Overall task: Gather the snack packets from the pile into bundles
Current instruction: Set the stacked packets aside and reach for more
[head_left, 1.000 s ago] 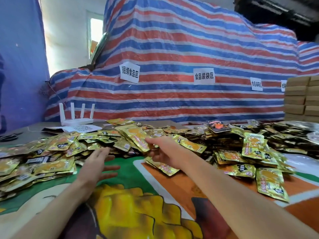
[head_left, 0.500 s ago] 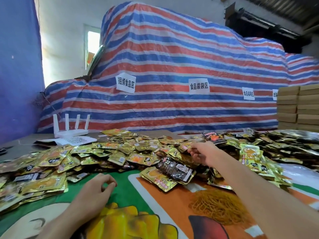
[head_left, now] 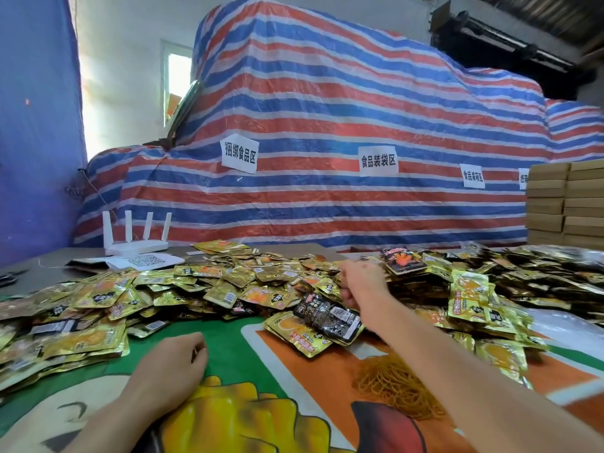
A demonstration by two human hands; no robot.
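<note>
Near the right hand (head_left: 362,282), black packet (head_left: 328,317) lies crosswise

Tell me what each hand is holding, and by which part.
Left hand: nothing, fingers curled. Right hand reaches into the snack packets; fingers hidden, so a hold cannot be told.

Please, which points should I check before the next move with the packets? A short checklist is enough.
1. Right hand at the packet pile: ok.
2. Right hand grips packets: cannot tell, fingers hidden.
3. Left hand free to receive packets: cannot tell, fingers curled under.
4. Rubber bands near: ok, beside the right forearm.
5. Only gold packets in front: not ok, a black packet lies by the right hand.
</note>
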